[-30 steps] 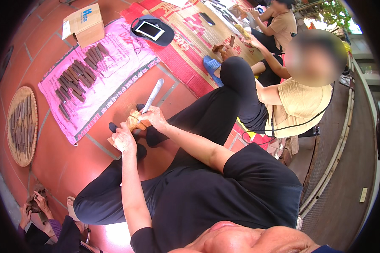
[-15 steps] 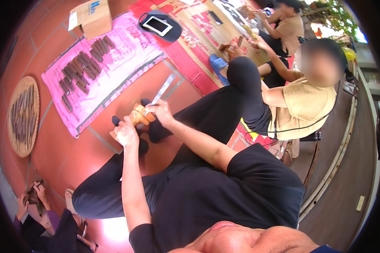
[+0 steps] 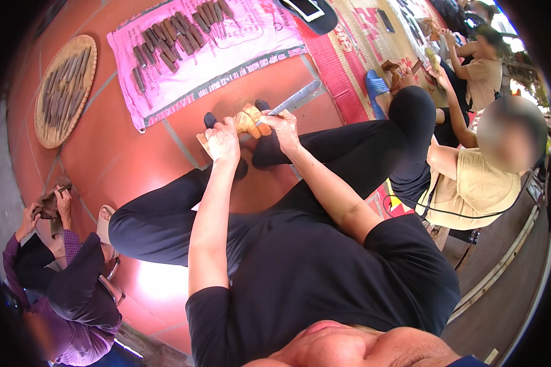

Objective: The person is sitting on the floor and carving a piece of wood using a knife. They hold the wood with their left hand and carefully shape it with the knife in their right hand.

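Observation:
A light orange-brown wooden carving (image 3: 248, 121) with rounded, notched shapes is held over the floor between my feet. My left hand (image 3: 221, 140) is closed round its left end. In my closed right hand (image 3: 281, 129) is a long, flat metal blade (image 3: 298, 98), which points up and to the right. Its lower end is at the right side of the carving; whether it is a knife or a file I cannot tell. My right fingers are close against the wood.
Ahead lies a pink printed sheet (image 3: 123, 85) with several dark carving tools (image 3: 172, 38). A round woven tray (image 3: 41, 125) at the left holds more tools. A cap (image 3: 324, 24) with a phone lies beyond. Co-workers (image 3: 465, 189) sit at right, another person (image 3: 73, 287) at lower left.
The view has turned, so the sheet, tray and my hands appear farther right and higher. More of the person at lower left shows. Both hands keep their grip on the carving and blade.

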Demonstrator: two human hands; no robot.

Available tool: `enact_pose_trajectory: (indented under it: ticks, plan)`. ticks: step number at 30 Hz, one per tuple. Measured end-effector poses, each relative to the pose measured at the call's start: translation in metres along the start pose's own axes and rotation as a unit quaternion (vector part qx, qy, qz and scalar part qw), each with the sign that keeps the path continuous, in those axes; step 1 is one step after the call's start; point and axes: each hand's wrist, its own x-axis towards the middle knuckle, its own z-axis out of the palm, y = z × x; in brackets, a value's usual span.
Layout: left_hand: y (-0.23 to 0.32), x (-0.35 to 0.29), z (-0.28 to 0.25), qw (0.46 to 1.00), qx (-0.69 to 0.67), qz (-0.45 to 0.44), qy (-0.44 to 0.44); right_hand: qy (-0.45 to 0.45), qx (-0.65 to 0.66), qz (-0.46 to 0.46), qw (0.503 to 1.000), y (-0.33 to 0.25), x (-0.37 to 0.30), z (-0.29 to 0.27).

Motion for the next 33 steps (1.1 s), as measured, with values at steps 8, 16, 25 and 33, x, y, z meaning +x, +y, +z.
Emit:
enact_pose_trajectory:
  ticks: [8,16,25,33]
  plan:
    - [0.002,-0.001,-0.01,1.0,-0.003,0.0,-0.012,0.011,0.004,0.015,1.0,0.004,0.005,-0.002]
    - [0.002,0.001,-0.005,0.999,0.01,-0.001,-0.032,-0.012,-0.013,-0.008,1.0,0.011,0.006,0.005]
    - [0.002,0.002,-0.011,0.999,0.02,-0.003,-0.044,-0.02,0.008,-0.01,1.0,0.001,0.002,0.005]
    - [0.002,0.003,-0.003,0.999,0.011,0.001,-0.034,-0.008,0.002,0.025,1.0,0.002,0.009,-0.006]
